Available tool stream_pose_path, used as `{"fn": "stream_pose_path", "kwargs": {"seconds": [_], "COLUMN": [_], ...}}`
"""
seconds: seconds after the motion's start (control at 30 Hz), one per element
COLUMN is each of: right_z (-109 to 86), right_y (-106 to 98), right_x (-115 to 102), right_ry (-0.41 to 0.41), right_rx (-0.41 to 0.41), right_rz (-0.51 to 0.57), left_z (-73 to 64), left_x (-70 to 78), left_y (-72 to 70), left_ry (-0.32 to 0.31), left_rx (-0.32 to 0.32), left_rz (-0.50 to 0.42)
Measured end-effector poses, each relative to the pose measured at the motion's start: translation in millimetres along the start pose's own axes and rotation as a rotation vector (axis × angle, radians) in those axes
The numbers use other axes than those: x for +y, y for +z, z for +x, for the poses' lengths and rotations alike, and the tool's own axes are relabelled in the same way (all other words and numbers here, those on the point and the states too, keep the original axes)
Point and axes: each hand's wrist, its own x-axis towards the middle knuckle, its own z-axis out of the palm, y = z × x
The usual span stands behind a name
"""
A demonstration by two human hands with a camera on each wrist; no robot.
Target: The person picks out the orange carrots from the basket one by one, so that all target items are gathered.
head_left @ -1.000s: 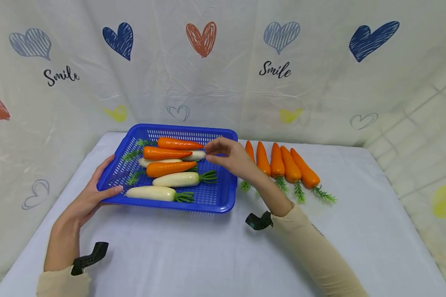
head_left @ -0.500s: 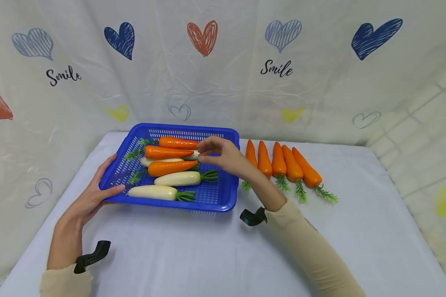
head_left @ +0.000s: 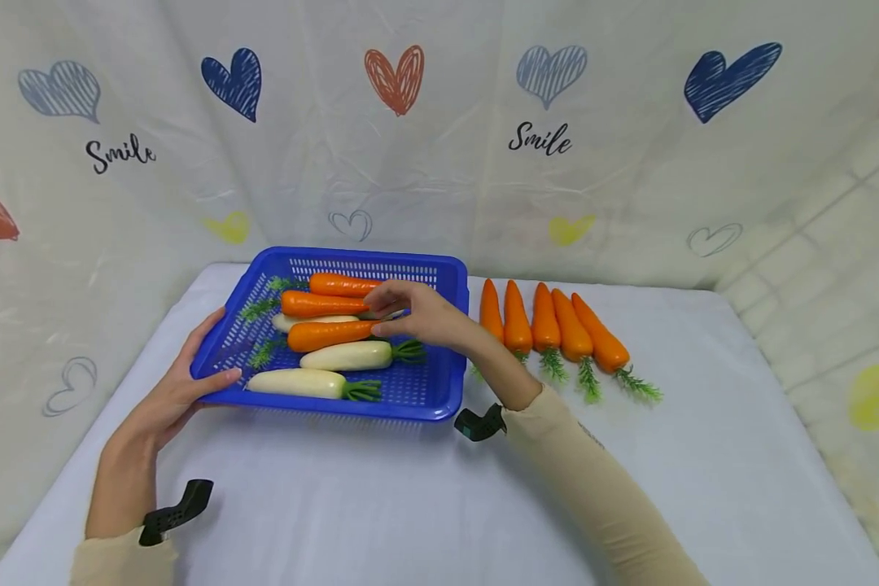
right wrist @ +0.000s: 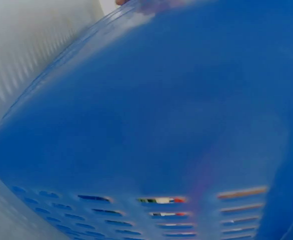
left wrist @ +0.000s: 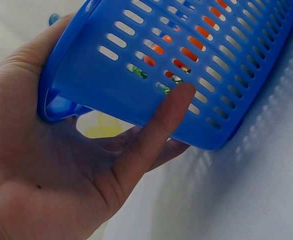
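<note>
A blue plastic basket [head_left: 450, 407] holds three orange carrots and several white radishes. My left hand [head_left: 172, 395] grips its left end, thumb over the rim; in the left wrist view a finger [left wrist: 159, 117] presses along the slotted wall. Inside the basket, my right hand [head_left: 425, 313] hovers with thumb and fingers apart. Its thumb is right at the tip of the front carrot [head_left: 330, 334], and its fingertips are by the tip of the middle carrot [head_left: 318, 303]. A white radish [head_left: 346, 356] lies just in front. The hand covers the back carrot's [head_left: 340, 284] tip.
Several more carrots [head_left: 544, 317] lie in a row right of the basket, tips toward the back curtain [head_left: 469, 195]. The white-covered table [head_left: 381, 505] extends in front. In the right wrist view, the basket's wall [right wrist: 136, 125] fills most of the picture.
My right hand has moved left and slightly toward me, from the back radish's end to the tips of the front and middle carrots. The left hand and basket stay put.
</note>
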Motion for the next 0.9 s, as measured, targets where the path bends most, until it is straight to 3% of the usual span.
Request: {"fn": "stream_pose_path", "kwargs": {"seconds": [0.37,0.9], "right_z": [8.8,22.8], "right_y": [1,10], "right_x": [-1,7], "right_ry": [0.036,0.127], "right_rx": [-0.086,-0.111], "right_rz": [-0.083,-0.116], "left_z": [1.9,-0.9], "left_x": [3.8,3.1], "left_y": [2.6,2.0], "left_ry": [0.003,-0.005], "left_rx": [-0.002,0.003], "left_rz": [-0.02,-0.032]}}
